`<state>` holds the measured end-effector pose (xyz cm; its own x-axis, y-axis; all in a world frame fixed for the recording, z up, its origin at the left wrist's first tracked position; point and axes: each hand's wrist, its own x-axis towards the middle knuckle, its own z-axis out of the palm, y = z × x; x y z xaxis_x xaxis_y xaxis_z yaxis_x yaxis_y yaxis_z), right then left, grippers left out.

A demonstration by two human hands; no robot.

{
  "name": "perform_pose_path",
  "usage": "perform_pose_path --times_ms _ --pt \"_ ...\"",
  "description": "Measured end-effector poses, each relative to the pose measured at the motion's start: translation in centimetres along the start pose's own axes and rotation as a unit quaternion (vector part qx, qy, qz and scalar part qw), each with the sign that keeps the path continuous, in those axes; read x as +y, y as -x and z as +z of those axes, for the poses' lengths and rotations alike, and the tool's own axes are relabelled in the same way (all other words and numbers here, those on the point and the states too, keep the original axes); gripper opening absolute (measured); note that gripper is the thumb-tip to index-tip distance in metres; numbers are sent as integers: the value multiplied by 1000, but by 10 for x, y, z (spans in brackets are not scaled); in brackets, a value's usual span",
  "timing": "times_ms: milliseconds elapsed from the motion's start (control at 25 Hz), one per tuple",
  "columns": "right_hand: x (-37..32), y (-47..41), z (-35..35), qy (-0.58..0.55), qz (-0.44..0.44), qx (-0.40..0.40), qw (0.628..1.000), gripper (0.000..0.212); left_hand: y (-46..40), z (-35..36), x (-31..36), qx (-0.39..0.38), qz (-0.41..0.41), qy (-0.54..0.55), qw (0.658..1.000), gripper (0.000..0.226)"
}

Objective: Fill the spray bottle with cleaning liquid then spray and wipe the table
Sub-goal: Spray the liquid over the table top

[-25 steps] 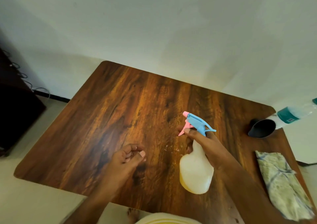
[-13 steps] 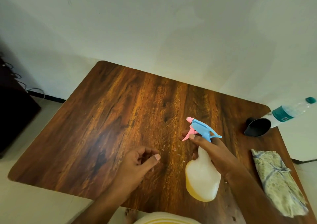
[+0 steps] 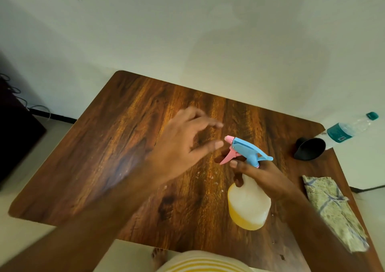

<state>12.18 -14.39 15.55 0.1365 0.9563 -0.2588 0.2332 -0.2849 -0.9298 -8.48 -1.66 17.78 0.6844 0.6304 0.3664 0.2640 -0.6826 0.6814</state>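
The right hand (image 3: 264,176) gripped the neck of the spray bottle (image 3: 248,201), fingers curled round it just below the blue and pink spray head (image 3: 248,148), with 1 fingertip near the pink trigger. The bottle was held tilted above the table (image 3: 116,146), its nozzle pointing toward the left hand and its pale body showing yellowish liquid in the lower part. The left hand (image 3: 183,144) hovered over the wood just beside the nozzle, motion-blurred, its fingers spread and loosely bent, thumb reaching toward the pink tip and gripping nothing. Whether the thumb touched the nozzle could not be told. A few small droplets lay on the tabletop below the 2 hands.

Further out, near the right edge of the table, a folded patterned cloth (image 3: 333,211) lay flat. Beyond it, at the far right corner, a black funnel (image 3: 309,148) lay on its side, and just behind that a clear plastic bottle (image 3: 350,130) with a teal label and cap lay tilted over the table's edge. A pale wall rose behind the table.
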Motion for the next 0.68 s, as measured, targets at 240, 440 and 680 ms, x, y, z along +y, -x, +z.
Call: perform_pose_path --times_ms 240,440,680 --pt "-18 5 -2 35 -19 -18 999 20 -48 -21 32 -149 129 -229 953 36" --pt "-19 12 -7 44 -24 -8 999 40 -54 -17 39 -199 140 -280 929 33" --pt "-20 16 -7 25 -3 2 1000 48 -54 -11 37 -183 160 -258 935 29"
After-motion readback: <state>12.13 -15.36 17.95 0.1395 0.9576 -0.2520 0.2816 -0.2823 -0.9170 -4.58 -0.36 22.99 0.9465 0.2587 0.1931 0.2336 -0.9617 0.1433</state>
